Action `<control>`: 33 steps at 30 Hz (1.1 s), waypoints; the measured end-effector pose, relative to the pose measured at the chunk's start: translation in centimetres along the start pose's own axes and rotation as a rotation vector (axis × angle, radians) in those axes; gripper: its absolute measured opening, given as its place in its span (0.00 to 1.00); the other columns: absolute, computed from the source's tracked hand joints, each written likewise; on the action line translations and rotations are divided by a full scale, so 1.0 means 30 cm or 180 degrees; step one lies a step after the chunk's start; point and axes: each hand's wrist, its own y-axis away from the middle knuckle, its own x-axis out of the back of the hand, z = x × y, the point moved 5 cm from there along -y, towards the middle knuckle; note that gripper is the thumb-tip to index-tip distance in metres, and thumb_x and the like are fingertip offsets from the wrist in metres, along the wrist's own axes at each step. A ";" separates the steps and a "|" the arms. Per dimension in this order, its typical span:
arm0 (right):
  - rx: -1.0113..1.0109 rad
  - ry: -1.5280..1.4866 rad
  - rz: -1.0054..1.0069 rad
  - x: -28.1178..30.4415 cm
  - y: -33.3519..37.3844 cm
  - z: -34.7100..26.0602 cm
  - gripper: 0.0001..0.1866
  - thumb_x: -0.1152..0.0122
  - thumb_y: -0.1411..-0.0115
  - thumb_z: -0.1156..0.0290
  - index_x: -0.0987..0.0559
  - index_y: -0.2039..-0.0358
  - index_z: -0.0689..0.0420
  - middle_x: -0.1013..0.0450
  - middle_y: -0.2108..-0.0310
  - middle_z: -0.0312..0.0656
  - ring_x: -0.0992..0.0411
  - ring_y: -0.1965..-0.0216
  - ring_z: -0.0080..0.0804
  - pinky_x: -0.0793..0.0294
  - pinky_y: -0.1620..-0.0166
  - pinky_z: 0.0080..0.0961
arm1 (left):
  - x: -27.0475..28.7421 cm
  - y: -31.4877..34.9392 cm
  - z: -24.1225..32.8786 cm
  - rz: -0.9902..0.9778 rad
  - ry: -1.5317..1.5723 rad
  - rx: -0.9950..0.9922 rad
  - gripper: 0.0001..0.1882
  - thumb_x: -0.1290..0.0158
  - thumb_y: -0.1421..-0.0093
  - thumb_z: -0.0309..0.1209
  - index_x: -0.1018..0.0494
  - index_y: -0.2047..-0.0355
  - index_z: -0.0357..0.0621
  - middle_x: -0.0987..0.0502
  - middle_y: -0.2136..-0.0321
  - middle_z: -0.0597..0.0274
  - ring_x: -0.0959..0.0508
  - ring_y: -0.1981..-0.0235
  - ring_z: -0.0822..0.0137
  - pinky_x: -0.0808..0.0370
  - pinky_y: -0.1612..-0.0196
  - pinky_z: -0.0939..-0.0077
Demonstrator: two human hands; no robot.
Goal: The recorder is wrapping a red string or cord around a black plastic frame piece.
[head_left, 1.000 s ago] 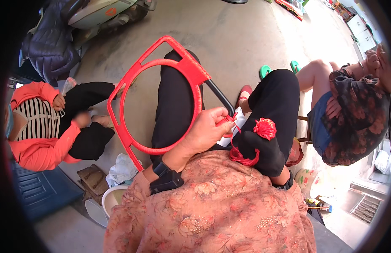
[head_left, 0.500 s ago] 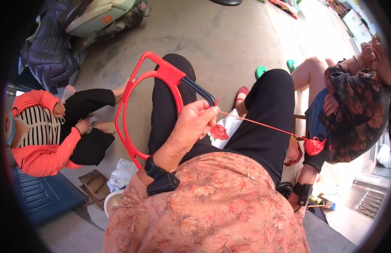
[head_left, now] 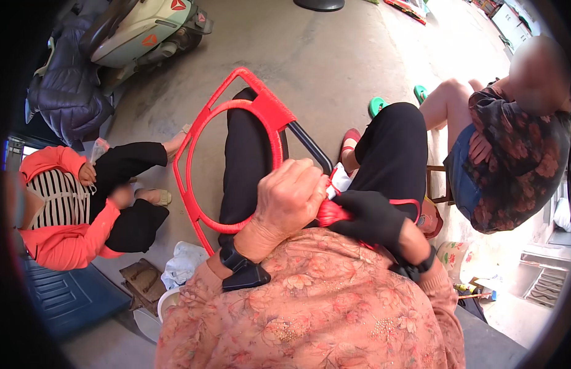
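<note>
A frame (head_left: 274,109), wound in red cord, lies over my lap, with a ring inside a larger angular outline. A bare dark rod (head_left: 310,147) runs from its red corner towards my hands. My left hand (head_left: 288,192) is closed round the near end of that rod. Right beside it, my right hand (head_left: 376,216), in a black glove, grips a bundle of red cord (head_left: 330,213); the gloved fingers are partly blurred. Past the glove, a red loop (head_left: 416,204) shows by my right thigh. The spot where the cord meets the rod is hidden by my hands.
On the left sits a person in a coral jacket (head_left: 64,243); on the right, another in a dark floral top (head_left: 513,160). A scooter (head_left: 144,37) stands at the far left. Near my left elbow are a white bag (head_left: 186,261) and a pale bucket (head_left: 168,301).
My right hand has come in from the far right with the cord bundle, right up to my left hand. The taut strand no longer shows. My left fingers have changed from a pinch to a fist.
</note>
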 end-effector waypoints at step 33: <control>-0.0171 -0.0917 0.0939 0.257 0.039 -0.012 0.16 0.34 0.49 0.75 0.25 0.59 0.61 0.24 0.66 0.39 0.27 0.65 0.26 0.27 0.60 0.26 | 0.000 0.047 -0.071 0.0346 0.0354 0.0540 0.08 0.42 0.46 0.25 0.30 0.69 0.40 0.25 0.81 0.57 0.22 0.80 0.58 0.27 0.77 0.70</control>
